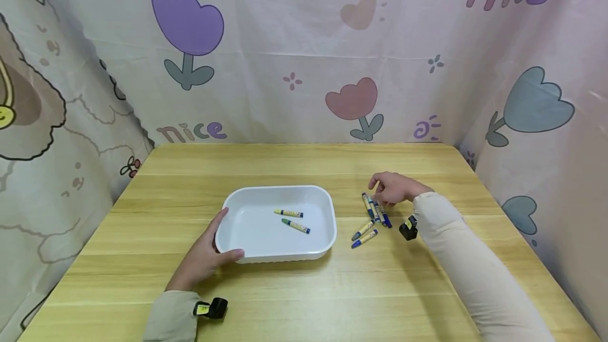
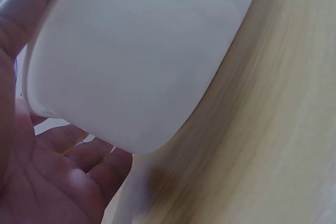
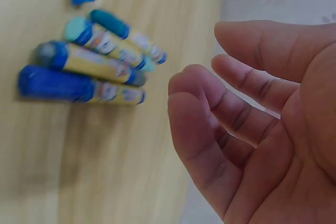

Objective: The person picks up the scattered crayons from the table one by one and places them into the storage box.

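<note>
My left hand grips the left end of a white plastic tray, thumb over the near rim and fingers around its side. Two crayons lie inside the tray, one yellow and one green. My right hand hovers at the far end of a bunch of crayons to the right of the tray, holding nothing, its fingers loosely bent. In the right wrist view this bunch includes a dark blue crayon, a grey one and a teal one, with the fingertips apart from them.
Two more crayons, a grey-blue one and a blue one, lie between the bunch and the near table edge. The wooden table is bordered by a printed curtain at the back and both sides.
</note>
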Tool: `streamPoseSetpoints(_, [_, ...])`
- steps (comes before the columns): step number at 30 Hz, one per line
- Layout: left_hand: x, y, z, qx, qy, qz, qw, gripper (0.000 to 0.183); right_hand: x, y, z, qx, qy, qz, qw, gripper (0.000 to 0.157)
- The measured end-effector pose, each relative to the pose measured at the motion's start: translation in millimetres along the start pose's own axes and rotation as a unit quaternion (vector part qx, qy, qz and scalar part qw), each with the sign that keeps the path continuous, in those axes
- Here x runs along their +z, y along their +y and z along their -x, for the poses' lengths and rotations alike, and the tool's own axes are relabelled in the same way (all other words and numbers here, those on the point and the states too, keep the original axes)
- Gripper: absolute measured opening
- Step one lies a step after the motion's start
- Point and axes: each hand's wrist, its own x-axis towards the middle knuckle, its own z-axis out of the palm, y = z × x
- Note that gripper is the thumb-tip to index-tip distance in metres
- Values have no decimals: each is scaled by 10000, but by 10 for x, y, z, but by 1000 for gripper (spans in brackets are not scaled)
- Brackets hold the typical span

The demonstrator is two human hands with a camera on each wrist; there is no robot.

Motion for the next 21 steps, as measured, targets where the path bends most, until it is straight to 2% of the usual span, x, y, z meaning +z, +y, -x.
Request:
streamPoseSetpoints(5, [0,-6,-7,32,-15,122,9999,107,32,122,-9,232,-94,-205,9995,32])
streamPoseSetpoints(16, [-1,0,3,5,11,6,10000,107,88,267,-34,802,-193,-101,9965,46])
streamPoseSetpoints(21, [2,-6,15,-28,-1,78,10000,107,140,313,-46,864,-231,-187,9958,49])
